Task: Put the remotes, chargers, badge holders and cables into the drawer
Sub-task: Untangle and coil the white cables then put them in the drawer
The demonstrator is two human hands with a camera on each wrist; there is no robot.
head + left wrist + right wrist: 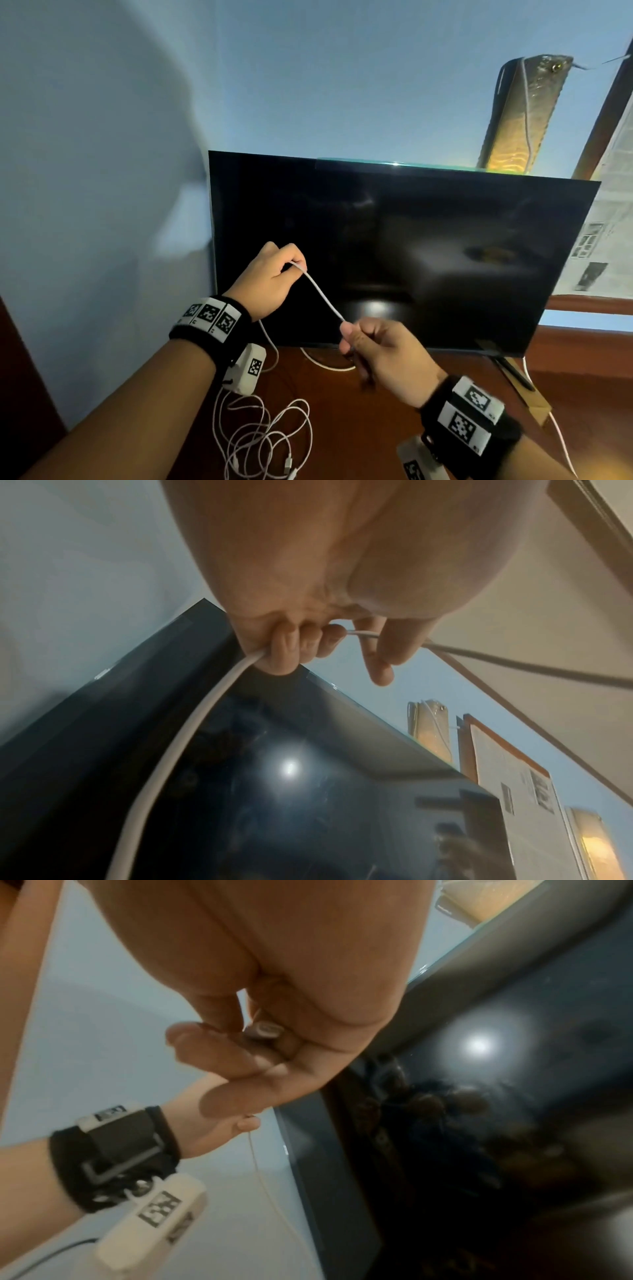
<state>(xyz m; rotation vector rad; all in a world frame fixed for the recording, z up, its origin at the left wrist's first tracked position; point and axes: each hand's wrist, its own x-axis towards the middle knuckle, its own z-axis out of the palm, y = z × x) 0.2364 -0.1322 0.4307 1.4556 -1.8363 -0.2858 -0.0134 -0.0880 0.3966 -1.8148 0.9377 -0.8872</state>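
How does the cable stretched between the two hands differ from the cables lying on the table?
The held cable runs as one straight, taut span in the air in front of the television; the loose cables lie slack in overlapping loops on the table. The held cable is gripped by the left hand and the right hand; nothing grips the loose cables. Both are thin and white.

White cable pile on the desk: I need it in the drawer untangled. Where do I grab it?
The white cable already runs taut between the left hand and right hand. Probably gather the loose loops from above, coiling toward the held end, since they lie overlapped on the desk.
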